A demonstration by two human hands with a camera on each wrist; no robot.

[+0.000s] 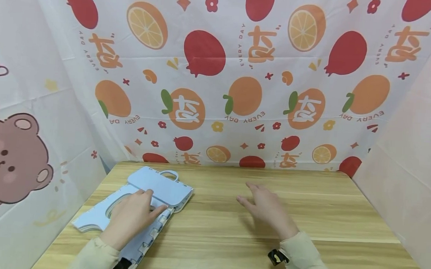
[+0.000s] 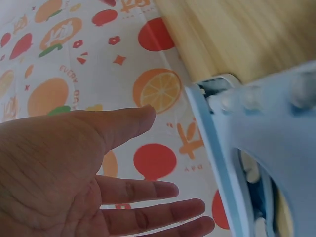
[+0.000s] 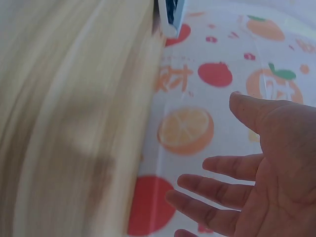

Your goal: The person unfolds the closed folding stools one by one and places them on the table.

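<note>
A flat, light blue folding piece [image 1: 158,185] with a small loop handle [image 1: 170,173], an oval cutout and notched edges lies at the left of the table; its exact kind I cannot tell. My left hand [image 1: 132,215] is over it with the fingers spread. In the left wrist view, the thumb and fingers are fairly straight, with a gap between them and the blue piece [image 2: 291,123]. Above the table's middle right, my right hand [image 1: 270,212] holds nothing, its fingers extended. A corner of the blue piece [image 3: 170,17] shows at the top of the right wrist view.
The wood-grain table [image 1: 224,240] ends at a white, fruit-printed cloth [image 1: 211,81] hanging behind it. A bear-printed cloth [image 1: 13,160] hangs on the left, and a pale cloth [image 1: 411,161] on the right. A black wrist device [image 1: 277,257] sits at the right sleeve.
</note>
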